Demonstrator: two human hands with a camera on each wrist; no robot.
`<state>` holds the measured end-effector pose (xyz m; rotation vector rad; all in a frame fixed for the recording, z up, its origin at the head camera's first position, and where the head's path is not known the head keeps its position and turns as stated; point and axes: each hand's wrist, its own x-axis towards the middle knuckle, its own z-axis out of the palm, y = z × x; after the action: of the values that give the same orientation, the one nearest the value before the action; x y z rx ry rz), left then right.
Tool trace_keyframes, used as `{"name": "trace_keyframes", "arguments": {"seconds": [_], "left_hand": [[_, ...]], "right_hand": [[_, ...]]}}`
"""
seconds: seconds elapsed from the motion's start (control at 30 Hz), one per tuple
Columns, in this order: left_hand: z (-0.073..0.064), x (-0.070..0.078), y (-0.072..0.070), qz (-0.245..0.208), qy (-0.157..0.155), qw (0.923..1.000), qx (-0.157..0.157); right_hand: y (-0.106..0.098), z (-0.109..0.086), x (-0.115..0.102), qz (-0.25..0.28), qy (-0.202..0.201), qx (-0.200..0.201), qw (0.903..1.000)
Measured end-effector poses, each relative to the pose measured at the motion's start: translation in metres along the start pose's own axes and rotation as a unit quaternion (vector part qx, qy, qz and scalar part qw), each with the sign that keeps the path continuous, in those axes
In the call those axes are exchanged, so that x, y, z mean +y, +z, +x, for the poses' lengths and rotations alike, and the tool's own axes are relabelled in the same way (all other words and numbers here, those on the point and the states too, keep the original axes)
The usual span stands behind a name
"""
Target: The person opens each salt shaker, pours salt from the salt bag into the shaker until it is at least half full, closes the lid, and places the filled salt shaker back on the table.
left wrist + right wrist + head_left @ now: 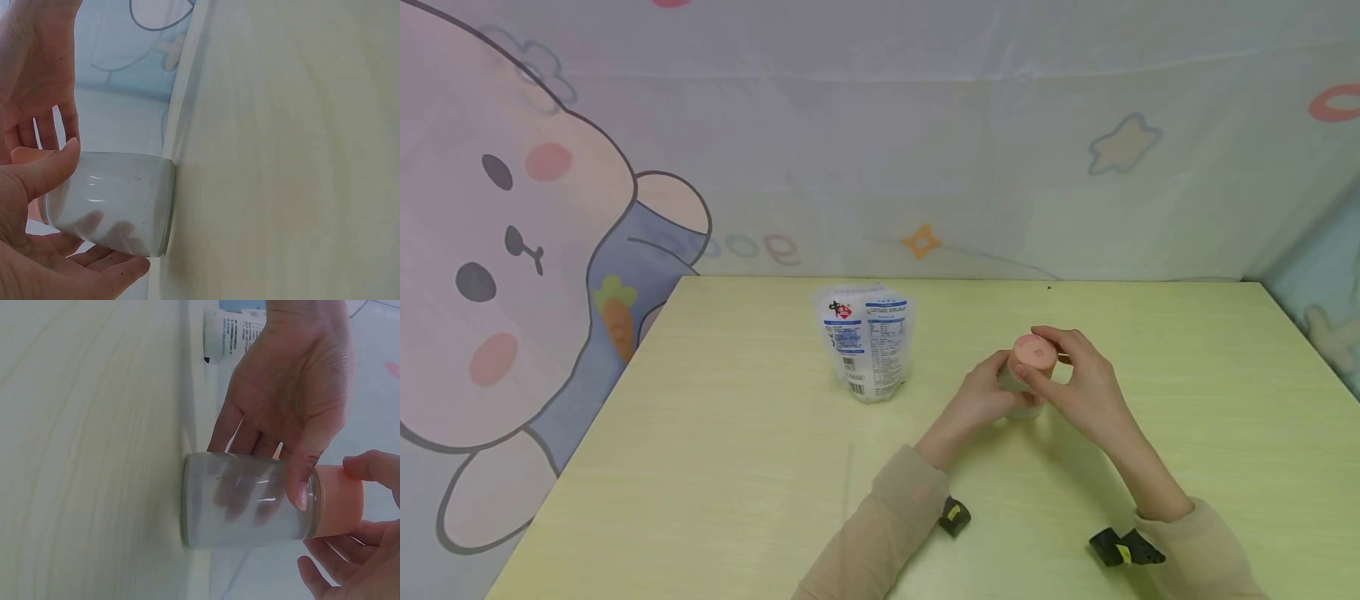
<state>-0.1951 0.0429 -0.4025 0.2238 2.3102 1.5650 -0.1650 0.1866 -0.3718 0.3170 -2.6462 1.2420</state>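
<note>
A see-through glass jar with a peach-coloured lid stands upright on the table between both hands. My left hand grips the jar's body, its thumb near the lid and its fingers visible through the glass in the right wrist view. Over the top, my right hand holds the lid, with thumb on the near side and fingers around the far side. The jar's base sits right at the tabletop in the left wrist view.
Left of the hands, a white printed pouch stands upright on the pale wooden table. A patterned cloth hangs behind the table's back edge. Black wrist devices show near both sleeves.
</note>
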Motion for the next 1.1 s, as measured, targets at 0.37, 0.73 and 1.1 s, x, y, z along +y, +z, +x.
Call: {"name": "trace_keyframes", "arguments": {"seconds": [0.37, 0.73, 1.1], "left_hand": [[0.0000, -0.0010, 0.0003, -0.001, -0.002, 1.0000, 0.004], [0.0007, -0.0013, 0.0002, -0.004, 0.006, 1.0000, -0.001], [0.0016, -0.0019, 0.0000, 0.002, 0.006, 1.0000, -0.002]], "right_hand": [[0.0021, 0.0001, 0.0018, -0.005, 0.014, 0.009, 0.9998], [0.0015, -0.0006, 0.0032, -0.006, 0.010, 0.011, 0.9999], [-0.0020, -0.0001, 0.0013, -0.010, -0.005, 0.002, 0.9999]]}}
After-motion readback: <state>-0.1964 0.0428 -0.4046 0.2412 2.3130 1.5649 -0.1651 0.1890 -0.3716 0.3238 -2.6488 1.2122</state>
